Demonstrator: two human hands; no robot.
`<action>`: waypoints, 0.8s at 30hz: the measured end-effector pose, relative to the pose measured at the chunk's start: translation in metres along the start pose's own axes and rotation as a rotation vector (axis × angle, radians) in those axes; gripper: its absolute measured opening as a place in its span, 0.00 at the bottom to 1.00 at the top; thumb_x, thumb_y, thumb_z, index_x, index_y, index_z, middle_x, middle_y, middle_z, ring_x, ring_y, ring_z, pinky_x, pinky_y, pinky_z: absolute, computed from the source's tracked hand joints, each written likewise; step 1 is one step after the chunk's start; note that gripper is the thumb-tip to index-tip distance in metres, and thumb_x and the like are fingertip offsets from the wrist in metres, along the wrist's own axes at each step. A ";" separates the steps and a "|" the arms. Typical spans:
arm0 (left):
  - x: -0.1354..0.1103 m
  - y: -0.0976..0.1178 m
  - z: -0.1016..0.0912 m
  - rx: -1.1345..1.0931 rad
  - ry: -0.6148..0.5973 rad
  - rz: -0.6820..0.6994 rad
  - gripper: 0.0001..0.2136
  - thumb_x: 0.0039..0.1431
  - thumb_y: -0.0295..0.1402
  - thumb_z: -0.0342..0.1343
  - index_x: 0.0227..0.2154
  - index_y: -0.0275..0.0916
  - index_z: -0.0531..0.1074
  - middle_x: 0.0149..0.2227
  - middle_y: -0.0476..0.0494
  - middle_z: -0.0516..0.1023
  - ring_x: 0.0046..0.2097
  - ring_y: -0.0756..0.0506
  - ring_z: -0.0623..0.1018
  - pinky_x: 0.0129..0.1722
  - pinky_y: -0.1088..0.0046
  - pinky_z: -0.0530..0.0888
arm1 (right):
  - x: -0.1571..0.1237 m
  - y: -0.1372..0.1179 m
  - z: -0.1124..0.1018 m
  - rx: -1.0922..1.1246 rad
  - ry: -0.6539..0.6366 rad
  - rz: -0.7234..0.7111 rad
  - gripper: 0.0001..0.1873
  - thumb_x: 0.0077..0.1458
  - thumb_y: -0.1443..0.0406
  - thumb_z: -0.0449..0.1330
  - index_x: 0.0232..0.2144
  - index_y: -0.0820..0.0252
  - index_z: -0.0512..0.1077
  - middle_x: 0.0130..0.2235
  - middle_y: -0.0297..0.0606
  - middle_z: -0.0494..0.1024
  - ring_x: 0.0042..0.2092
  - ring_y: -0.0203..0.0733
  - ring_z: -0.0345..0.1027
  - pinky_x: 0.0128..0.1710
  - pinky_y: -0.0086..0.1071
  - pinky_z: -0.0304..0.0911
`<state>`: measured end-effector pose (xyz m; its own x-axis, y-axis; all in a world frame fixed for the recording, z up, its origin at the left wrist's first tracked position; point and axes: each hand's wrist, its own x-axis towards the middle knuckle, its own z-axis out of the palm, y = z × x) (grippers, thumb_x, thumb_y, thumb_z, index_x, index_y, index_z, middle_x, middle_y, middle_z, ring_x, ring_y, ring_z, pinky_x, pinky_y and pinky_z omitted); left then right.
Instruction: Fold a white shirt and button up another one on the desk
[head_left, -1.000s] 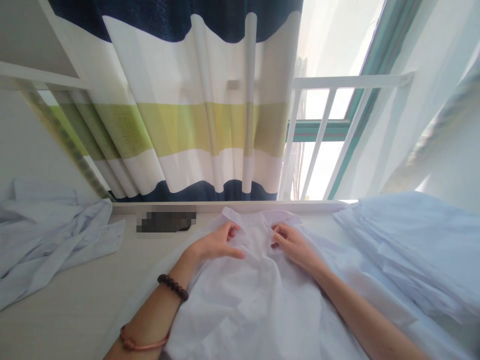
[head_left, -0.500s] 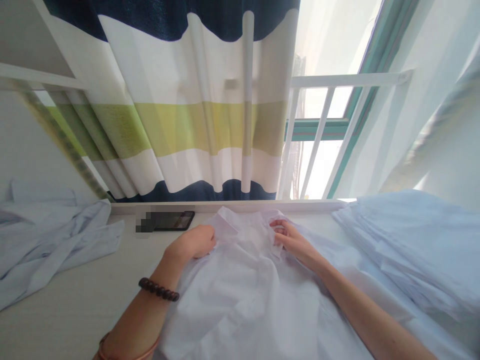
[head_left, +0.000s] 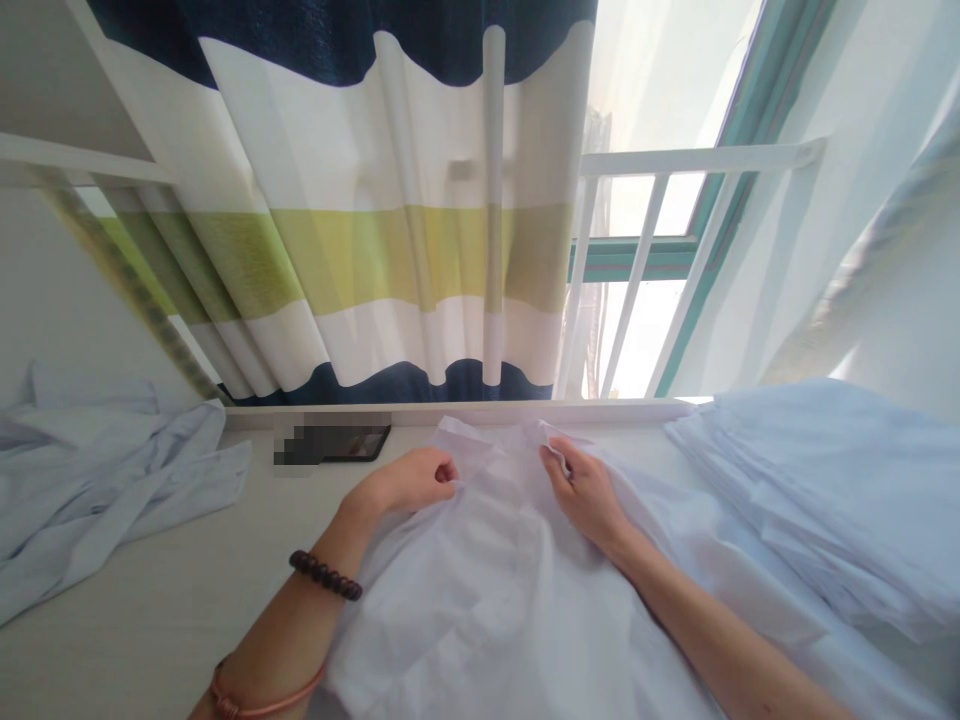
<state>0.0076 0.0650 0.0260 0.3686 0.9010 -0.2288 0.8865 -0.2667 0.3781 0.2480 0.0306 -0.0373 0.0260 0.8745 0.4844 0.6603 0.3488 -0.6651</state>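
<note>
A white collared shirt lies spread on the white surface in front of me, its collar toward the far edge. On the left of the collar, my left hand is closed with thumb and fingers pinching the shirt's fabric. Across from it, my right hand pinches the right side of the collar between thumb and fingers. Soft folds run down the shirt below both hands. A beaded bracelet circles my left wrist.
A dark phone lies beyond my left hand. Crumpled white garments lie at the left, and a stack of folded white garments sits at the right. A striped curtain and a white railing stand behind the far edge.
My left hand has shifted right, closer to the collar's middle. My right hand has turned and closed its fingers on the collar, whose two sides now sit nearer each other.
</note>
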 end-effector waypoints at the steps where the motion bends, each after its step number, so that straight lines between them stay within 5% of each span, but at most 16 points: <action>1: 0.001 0.002 0.001 -0.016 0.021 0.021 0.07 0.50 0.31 0.52 0.31 0.38 0.72 0.31 0.48 0.76 0.34 0.46 0.75 0.32 0.75 0.68 | 0.000 0.000 -0.001 -0.033 0.022 -0.033 0.14 0.60 0.59 0.47 0.32 0.56 0.71 0.28 0.36 0.72 0.30 0.43 0.66 0.33 0.33 0.59; 5: 0.002 0.010 0.007 -0.023 0.057 0.033 0.08 0.51 0.36 0.54 0.29 0.38 0.72 0.30 0.46 0.77 0.33 0.44 0.75 0.31 0.73 0.68 | 0.000 -0.005 -0.006 -0.177 -0.032 -0.112 0.11 0.55 0.65 0.50 0.27 0.57 0.72 0.35 0.42 0.73 0.37 0.44 0.67 0.40 0.34 0.60; 9: 0.006 0.019 0.014 0.017 0.096 -0.001 0.20 0.47 0.51 0.58 0.31 0.36 0.72 0.31 0.40 0.77 0.33 0.38 0.76 0.33 0.67 0.68 | 0.000 -0.008 -0.006 -0.238 -0.190 -0.099 0.21 0.61 0.62 0.48 0.18 0.56 0.69 0.25 0.40 0.75 0.31 0.43 0.68 0.35 0.32 0.57; 14: 0.017 0.026 0.022 0.019 0.201 0.072 0.28 0.51 0.44 0.58 0.55 0.41 0.65 0.34 0.40 0.78 0.41 0.34 0.76 0.43 0.61 0.67 | -0.001 -0.010 -0.008 -0.221 -0.281 -0.080 0.18 0.63 0.59 0.47 0.34 0.55 0.74 0.25 0.37 0.78 0.28 0.42 0.69 0.29 0.31 0.53; 20: 0.031 0.009 0.036 -0.175 0.316 0.087 0.24 0.59 0.36 0.51 0.58 0.41 0.60 0.29 0.44 0.76 0.38 0.38 0.77 0.43 0.63 0.67 | -0.003 -0.010 -0.009 -0.223 -0.404 -0.128 0.19 0.56 0.51 0.56 0.43 0.57 0.72 0.26 0.37 0.76 0.29 0.45 0.69 0.30 0.31 0.52; 24: 0.034 -0.011 0.039 -0.437 0.364 0.002 0.22 0.62 0.39 0.46 0.55 0.34 0.53 0.23 0.50 0.72 0.25 0.45 0.75 0.29 0.70 0.71 | -0.002 -0.008 -0.004 -0.294 -0.395 -0.095 0.19 0.57 0.54 0.55 0.44 0.60 0.71 0.27 0.39 0.77 0.30 0.46 0.70 0.29 0.32 0.52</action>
<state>0.0214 0.0854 -0.0209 0.1814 0.9811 0.0672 0.6592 -0.1720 0.7320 0.2460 0.0244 -0.0306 -0.2936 0.9240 0.2451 0.8308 0.3735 -0.4127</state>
